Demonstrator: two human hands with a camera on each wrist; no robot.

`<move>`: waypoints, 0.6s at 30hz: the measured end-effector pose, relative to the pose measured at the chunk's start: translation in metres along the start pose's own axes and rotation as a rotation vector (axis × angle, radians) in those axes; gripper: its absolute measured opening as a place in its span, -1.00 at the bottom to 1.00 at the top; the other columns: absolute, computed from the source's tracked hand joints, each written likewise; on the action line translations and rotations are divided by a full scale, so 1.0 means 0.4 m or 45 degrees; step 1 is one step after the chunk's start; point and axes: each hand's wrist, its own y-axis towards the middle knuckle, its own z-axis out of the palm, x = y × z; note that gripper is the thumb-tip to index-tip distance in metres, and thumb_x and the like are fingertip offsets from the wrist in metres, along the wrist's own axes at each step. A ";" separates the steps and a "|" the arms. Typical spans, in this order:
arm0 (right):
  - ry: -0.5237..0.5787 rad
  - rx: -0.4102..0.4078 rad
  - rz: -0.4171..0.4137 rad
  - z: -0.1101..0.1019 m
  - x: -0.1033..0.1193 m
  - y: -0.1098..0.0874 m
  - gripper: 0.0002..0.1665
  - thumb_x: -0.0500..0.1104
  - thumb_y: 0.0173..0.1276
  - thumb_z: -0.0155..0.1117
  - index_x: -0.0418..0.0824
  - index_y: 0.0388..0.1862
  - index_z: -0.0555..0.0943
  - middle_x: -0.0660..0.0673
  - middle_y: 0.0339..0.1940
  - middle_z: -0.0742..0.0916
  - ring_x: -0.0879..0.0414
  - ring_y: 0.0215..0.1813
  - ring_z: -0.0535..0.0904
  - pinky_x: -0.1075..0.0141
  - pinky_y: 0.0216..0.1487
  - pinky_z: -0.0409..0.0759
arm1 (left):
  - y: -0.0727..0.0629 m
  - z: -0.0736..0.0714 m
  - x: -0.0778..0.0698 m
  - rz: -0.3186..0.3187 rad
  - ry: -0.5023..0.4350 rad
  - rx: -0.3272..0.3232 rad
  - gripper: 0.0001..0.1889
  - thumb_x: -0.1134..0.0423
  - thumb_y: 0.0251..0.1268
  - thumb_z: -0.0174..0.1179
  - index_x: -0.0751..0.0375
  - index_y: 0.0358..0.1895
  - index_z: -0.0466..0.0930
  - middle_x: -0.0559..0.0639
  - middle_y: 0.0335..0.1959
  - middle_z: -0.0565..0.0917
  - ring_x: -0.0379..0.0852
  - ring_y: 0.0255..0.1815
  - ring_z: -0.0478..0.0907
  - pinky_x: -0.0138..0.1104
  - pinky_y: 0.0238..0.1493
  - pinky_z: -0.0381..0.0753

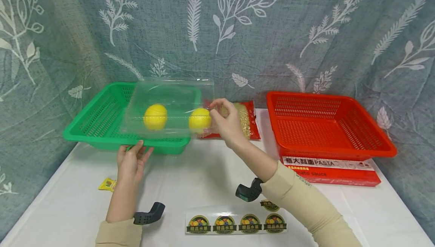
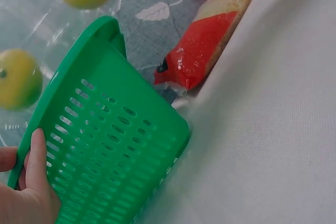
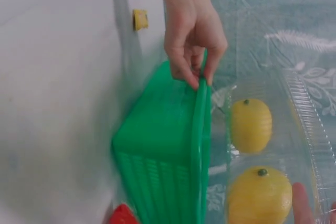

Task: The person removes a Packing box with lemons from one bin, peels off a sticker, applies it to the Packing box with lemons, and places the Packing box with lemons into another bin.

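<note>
My left hand (image 1: 131,161) pinches the front rim of the green plastic basket (image 1: 79,135), thumb and fingers on either side of the edge. Over that basket hangs a clear plastic fruit box (image 1: 178,127), held at its right end by my right hand (image 1: 227,123). Two round yellow fruits (image 1: 155,116) lie apart inside the box; in the right wrist view each fruit (image 3: 260,196) shows a small stem end. Only the fingertips (image 3: 302,203) of the right hand show there, beside the box.
A red basket (image 1: 387,147) stands at the right, over a red pasta box (image 1: 340,175). Behind my right hand lies a red-ended noodle packet (image 1: 251,122). A sticker sheet (image 1: 238,209) lies in front, and a small yellow packet (image 1: 107,184) at the left. A patterned curtain (image 1: 217,31) hangs behind.
</note>
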 end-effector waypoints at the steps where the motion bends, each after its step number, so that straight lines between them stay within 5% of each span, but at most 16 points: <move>1: -0.024 -0.008 -0.004 -0.008 0.000 -0.003 -0.82 -0.34 0.22 0.01 -0.27 -0.20 0.48 -0.12 0.00 0.47 0.12 -0.38 0.41 0.42 -0.54 0.48 | 0.000 0.000 -0.001 -0.006 -0.002 0.001 -0.81 0.36 0.33 0.00 0.13 -0.07 0.24 -0.02 -0.21 0.31 -0.25 -0.23 0.40 -0.40 -0.07 0.54; 7: -0.039 -0.027 0.039 -0.047 0.006 -0.020 -0.82 -0.31 0.25 0.01 -0.23 -0.18 0.49 -0.08 0.10 0.45 0.11 -0.60 0.40 0.41 -0.56 0.44 | 0.000 -0.002 -0.003 -0.016 -0.013 0.005 -0.78 0.37 0.33 -0.01 0.15 -0.02 0.24 -0.01 -0.18 0.30 -0.25 -0.23 0.39 -0.39 -0.07 0.53; 14: 0.029 -0.037 0.082 -0.088 0.008 -0.043 -0.80 -0.34 0.26 -0.03 -0.27 -0.14 0.46 -0.09 0.19 0.39 0.13 -0.65 0.40 0.37 -0.56 0.55 | -0.003 -0.002 -0.005 -0.006 0.021 0.017 -0.77 0.37 0.34 -0.02 0.12 0.00 0.26 -0.03 -0.13 0.30 -0.25 -0.20 0.39 -0.38 -0.03 0.51; 18: 0.114 -0.026 0.121 -0.114 0.010 -0.060 -0.81 -0.37 0.27 -0.06 -0.29 -0.14 0.42 -0.11 0.26 0.31 0.10 -0.64 0.41 0.19 -0.46 0.64 | -0.004 0.000 -0.008 -0.019 0.013 0.015 -0.79 0.37 0.33 -0.02 0.07 -0.04 0.27 -0.04 -0.10 0.30 -0.24 -0.16 0.37 -0.36 0.00 0.49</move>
